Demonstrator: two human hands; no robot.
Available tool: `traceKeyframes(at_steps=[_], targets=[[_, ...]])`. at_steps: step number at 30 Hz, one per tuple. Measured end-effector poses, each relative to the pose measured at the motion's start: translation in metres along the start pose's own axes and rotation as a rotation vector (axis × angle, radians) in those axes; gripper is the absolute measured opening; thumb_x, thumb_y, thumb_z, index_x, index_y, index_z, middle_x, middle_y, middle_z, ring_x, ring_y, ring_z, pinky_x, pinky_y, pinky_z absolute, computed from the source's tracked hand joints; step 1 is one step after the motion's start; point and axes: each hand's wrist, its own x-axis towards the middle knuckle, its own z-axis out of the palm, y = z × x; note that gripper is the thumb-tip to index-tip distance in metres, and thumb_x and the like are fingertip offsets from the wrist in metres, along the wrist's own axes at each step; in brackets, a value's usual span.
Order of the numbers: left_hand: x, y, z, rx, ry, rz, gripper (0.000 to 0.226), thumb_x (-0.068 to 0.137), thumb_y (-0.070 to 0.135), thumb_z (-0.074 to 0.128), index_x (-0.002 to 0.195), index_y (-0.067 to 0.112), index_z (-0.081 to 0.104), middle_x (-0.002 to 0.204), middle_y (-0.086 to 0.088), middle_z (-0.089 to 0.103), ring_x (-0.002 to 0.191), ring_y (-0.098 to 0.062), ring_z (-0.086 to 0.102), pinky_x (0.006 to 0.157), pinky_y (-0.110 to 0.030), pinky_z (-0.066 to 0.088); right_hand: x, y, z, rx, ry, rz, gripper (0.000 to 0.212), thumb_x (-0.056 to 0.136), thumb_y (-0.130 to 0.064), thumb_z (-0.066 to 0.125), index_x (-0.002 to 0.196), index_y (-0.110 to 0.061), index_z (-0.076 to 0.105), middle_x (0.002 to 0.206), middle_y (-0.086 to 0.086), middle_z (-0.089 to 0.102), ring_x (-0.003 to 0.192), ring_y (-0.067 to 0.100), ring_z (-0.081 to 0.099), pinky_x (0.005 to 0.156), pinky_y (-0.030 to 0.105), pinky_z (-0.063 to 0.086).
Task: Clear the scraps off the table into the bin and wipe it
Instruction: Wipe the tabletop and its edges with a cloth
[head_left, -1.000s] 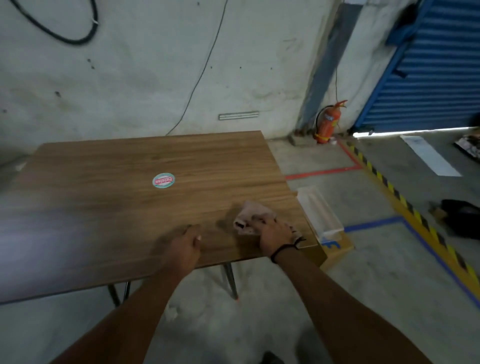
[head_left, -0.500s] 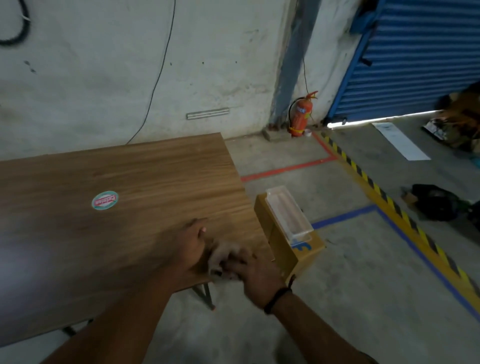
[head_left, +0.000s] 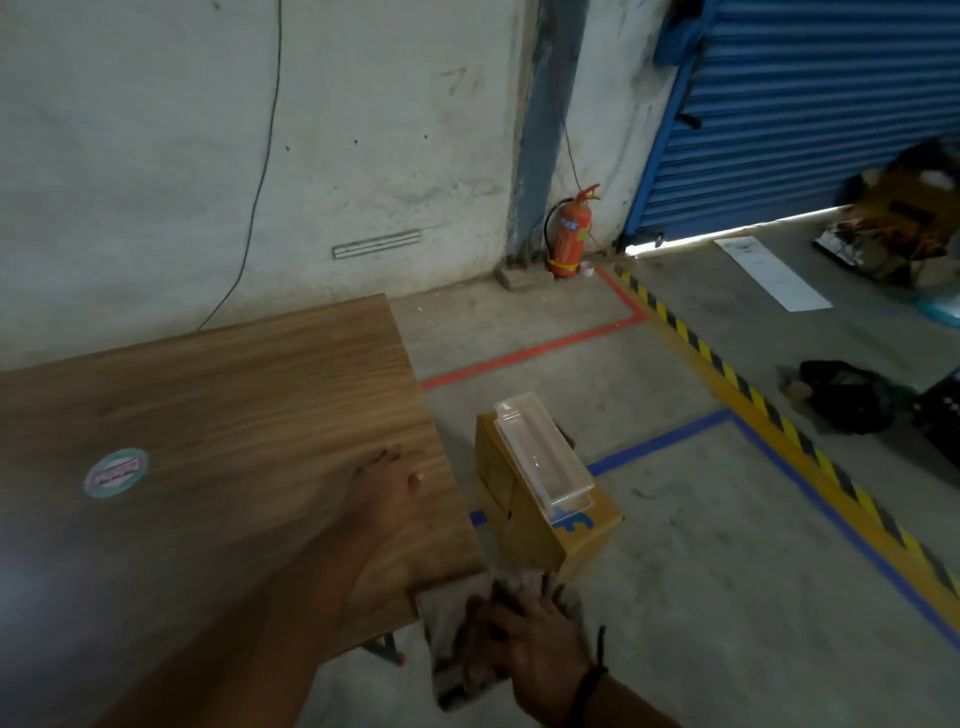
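Greyish cloth (head_left: 457, 662), gripped by right hand (head_left: 540, 649), hangs beside table (head_left: 234, 415) corner.

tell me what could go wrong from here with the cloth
The right hand holds the cloth past the table corner, over floor rather than the cardboard box, so anything swept with it may land on the floor. The clear tray lying on top of the box could block scraps or get knocked off.
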Motion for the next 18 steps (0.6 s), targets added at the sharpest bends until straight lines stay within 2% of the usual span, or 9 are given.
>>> traceKeyframes(at_steps=[1,2,3,4,5,6,9,13,18], targets=[[0.006,0.006,0.001,0.022,-0.029,0.028,0.037,0.094,0.019,0.049,0.130,0.023,0.057,0.141,-0.008,0.051,0.133,-0.027,0.043,0.105,-0.039,0.038,0.001,0.006,-0.002,-0.060,-0.116,0.132,0.044,0.073,-0.038,0.055,0.115,-0.049,0.060,0.128,-0.016,0.060,0.117,0.013,0.054,0.085,0.035,0.055],[0.011,0.013,0.001,0.041,-0.042,0.066,0.035,0.094,0.019,0.049,0.127,0.023,0.058,0.139,-0.007,0.052,0.131,-0.026,0.045,0.104,-0.038,0.038,0.000,0.015,-0.014,-0.030,-0.154,0.399,0.047,0.077,-0.034,0.059,0.122,-0.044,0.058,0.134,-0.008,0.057,0.116,0.007,0.051,0.090,0.038,0.053],[0.017,0.020,0.001,0.063,-0.051,0.098,0.033,0.094,0.021,0.048,0.125,0.023,0.059,0.137,-0.005,0.053,0.126,-0.025,0.047,0.102,-0.035,0.038,0.003,0.026,-0.020,0.042,-0.073,0.616,0.050,0.080,-0.028,0.062,0.128,-0.040,0.054,0.138,-0.002,0.054,0.113,0.004,0.052,0.091,0.043,0.054],[0.023,0.028,0.002,0.089,-0.061,0.119,0.032,0.095,0.023,0.046,0.124,0.023,0.059,0.137,-0.004,0.052,0.124,-0.024,0.048,0.100,-0.034,0.037,0.007,0.036,-0.021,0.011,0.024,0.574,0.056,0.078,-0.023,0.066,0.129,-0.043,0.052,0.137,-0.005,0.054,0.109,0.007,0.054,0.083,0.044,0.057],[0.028,0.034,0.003,0.107,-0.066,0.129,0.032,0.096,0.024,0.044,0.126,0.022,0.057,0.139,-0.003,0.049,0.126,-0.023,0.046,0.102,-0.033,0.034,0.006,0.051,-0.017,0.087,0.118,0.412,0.058,0.075,-0.021,0.068,0.125,-0.047,0.051,0.131,-0.010,0.057,0.103,0.014,0.058,0.073,0.041,0.059],[0.035,0.039,0.006,0.121,-0.062,0.141,0.034,0.097,0.026,0.044,0.129,0.021,0.054,0.143,-0.004,0.046,0.130,-0.022,0.043,0.105,-0.034,0.030,0.005,0.060,-0.022,0.115,0.189,0.302,0.051,0.077,-0.022,0.063,0.120,-0.048,0.054,0.124,-0.012,0.061,0.095,0.019,0.061,0.067,0.038,0.059],[0.054,0.050,0.010,0.136,-0.079,0.199,0.040,0.099,0.029,0.042,0.138,0.021,0.046,0.151,-0.005,0.037,0.140,-0.023,0.031,0.113,-0.036,0.022,0.041,0.085,-0.057,0.210,0.207,0.478,0.039,0.089,-0.023,0.043,0.120,-0.040,0.058,0.123,-0.004,0.061,0.097,0.032,0.058,0.074,0.046,0.056],[0.089,0.054,0.014,0.205,-0.087,0.309,0.042,0.097,0.033,0.043,0.138,0.023,0.045,0.151,-0.003,0.037,0.141,-0.020,0.029,0.113,-0.038,0.023,0.104,0.114,-0.050,0.249,0.165,0.619,0.053,0.091,-0.010,0.037,0.135,-0.038,0.044,0.141,-0.001,0.044,0.115,0.035,0.045,0.094,0.047,0.044],[0.126,0.050,0.022,0.318,-0.148,0.358,0.048,0.098,0.041,0.039,0.142,0.022,0.040,0.152,-0.004,0.035,0.142,-0.021,0.028,0.115,-0.043,0.020,0.152,0.142,-0.025,0.234,0.120,0.801,0.053,0.092,-0.010,0.038,0.141,-0.028,0.035,0.143,0.008,0.038,0.121,0.034,0.039,0.101,0.045,0.042]])
